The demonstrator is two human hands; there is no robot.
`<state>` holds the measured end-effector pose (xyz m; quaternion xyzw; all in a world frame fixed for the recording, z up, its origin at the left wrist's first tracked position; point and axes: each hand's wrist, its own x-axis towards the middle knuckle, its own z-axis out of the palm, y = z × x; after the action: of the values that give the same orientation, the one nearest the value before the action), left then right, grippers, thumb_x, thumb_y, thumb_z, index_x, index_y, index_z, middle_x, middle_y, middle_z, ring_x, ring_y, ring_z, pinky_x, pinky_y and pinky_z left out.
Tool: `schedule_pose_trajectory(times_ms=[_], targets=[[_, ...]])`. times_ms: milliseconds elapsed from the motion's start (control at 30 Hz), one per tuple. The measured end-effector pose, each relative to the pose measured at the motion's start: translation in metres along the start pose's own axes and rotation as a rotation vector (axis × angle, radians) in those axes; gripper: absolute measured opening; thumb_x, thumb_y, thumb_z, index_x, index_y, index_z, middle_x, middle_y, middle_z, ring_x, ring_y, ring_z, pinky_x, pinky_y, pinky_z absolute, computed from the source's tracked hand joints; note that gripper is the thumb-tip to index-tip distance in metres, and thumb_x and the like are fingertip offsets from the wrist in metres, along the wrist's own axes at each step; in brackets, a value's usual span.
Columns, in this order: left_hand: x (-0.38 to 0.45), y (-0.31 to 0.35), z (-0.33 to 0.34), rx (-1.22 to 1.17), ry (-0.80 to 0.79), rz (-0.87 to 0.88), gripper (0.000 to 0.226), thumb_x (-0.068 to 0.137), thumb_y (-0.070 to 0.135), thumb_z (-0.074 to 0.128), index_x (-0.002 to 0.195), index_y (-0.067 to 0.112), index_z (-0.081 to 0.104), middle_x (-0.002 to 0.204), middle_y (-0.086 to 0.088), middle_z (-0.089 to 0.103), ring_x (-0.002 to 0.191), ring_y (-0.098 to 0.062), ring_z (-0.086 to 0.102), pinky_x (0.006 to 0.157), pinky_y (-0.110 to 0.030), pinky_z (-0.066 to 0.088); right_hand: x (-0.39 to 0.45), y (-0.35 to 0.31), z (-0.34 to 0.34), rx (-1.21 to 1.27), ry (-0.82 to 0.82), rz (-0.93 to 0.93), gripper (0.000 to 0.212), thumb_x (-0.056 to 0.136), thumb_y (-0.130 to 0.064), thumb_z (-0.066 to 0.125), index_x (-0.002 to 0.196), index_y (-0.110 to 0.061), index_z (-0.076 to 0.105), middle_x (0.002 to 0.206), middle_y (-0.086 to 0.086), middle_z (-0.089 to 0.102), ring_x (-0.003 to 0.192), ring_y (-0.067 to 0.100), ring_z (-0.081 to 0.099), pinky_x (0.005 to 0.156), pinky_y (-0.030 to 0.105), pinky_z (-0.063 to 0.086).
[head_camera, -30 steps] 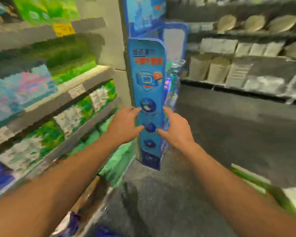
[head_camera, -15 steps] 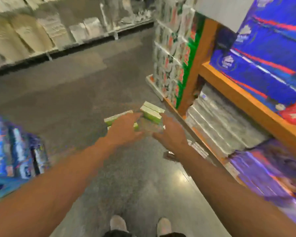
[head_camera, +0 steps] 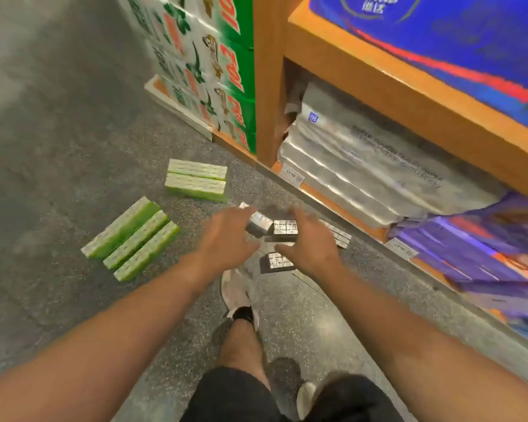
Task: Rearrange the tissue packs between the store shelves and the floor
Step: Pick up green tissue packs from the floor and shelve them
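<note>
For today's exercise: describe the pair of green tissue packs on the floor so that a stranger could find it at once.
Start at the wooden shelf post beside the green-and-white cartons. On the grey floor just in front of its foot lies the pair of green tissue packs. Its neighbour, the green row farther left, has three packs; the packs near the hands are silver.

a shop aisle: wooden shelves [head_camera: 409,95] stacked with tissue packs [head_camera: 378,166], price tags [head_camera: 291,177] on the edges, speckled floor [head_camera: 58,147].
</note>
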<state>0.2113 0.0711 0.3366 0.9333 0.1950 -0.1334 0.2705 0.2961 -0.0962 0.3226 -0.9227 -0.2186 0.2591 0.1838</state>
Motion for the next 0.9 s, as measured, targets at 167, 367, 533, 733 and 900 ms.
schedule_pose_trajectory(times_ms=[167,367,533,733,900], targets=[[0.156,-0.105,0.108,0.024,-0.111,-0.038,0.067,0.073,0.036,0.075,0.134,0.026,0.049,0.127,-0.004,0.059,0.118,-0.027,0.054,0.096,-0.036,0.044,0.162,0.034,0.125,-0.069,-0.047,0.071,0.069,0.070,-0.047,0.079,0.124,-0.018,0.047,0.114,0.009,0.063,0.101,0.032,0.061,0.079,0.039,0.051],[0.253,-0.222,0.254,0.109,-0.203,-0.095,0.077,0.076,0.038,0.075,0.143,0.026,0.037,0.141,-0.007,0.047,0.127,-0.029,0.044,0.100,-0.039,0.042,0.299,0.096,0.293,-0.243,-0.126,0.038,0.080,0.070,-0.053,0.077,0.133,-0.020,0.040,0.125,0.009,0.059,0.112,0.033,0.058,0.092,0.043,0.045],[0.279,-0.278,0.326,0.086,-0.231,-0.108,0.085,0.080,0.036,0.074,0.150,0.026,0.027,0.151,-0.011,0.033,0.133,-0.036,0.036,0.109,-0.045,0.037,0.350,0.142,0.387,-0.521,-0.180,0.067,0.067,0.079,-0.038,0.071,0.135,-0.021,0.038,0.121,0.006,0.063,0.117,0.028,0.058,0.114,0.055,0.021],[0.270,-0.283,0.292,0.080,-0.162,-0.009,0.087,0.078,0.035,0.076,0.149,0.017,0.030,0.154,-0.018,0.025,0.134,-0.038,0.035,0.111,-0.042,0.026,0.338,0.107,0.354,-0.252,-0.155,0.052,0.046,0.075,-0.035,0.068,0.115,-0.020,0.054,0.100,0.011,0.068,0.085,0.034,0.064,0.067,0.032,0.042],[0.251,-0.257,0.173,0.162,-0.058,0.069,0.082,0.085,0.054,0.057,0.152,0.028,0.019,0.158,-0.009,0.022,0.143,-0.032,0.022,0.115,-0.046,0.024,0.295,0.023,0.237,-0.029,-0.207,-0.146,0.055,0.070,-0.039,0.072,0.120,-0.024,0.056,0.097,0.005,0.067,0.080,0.025,0.057,0.065,0.029,0.039]])
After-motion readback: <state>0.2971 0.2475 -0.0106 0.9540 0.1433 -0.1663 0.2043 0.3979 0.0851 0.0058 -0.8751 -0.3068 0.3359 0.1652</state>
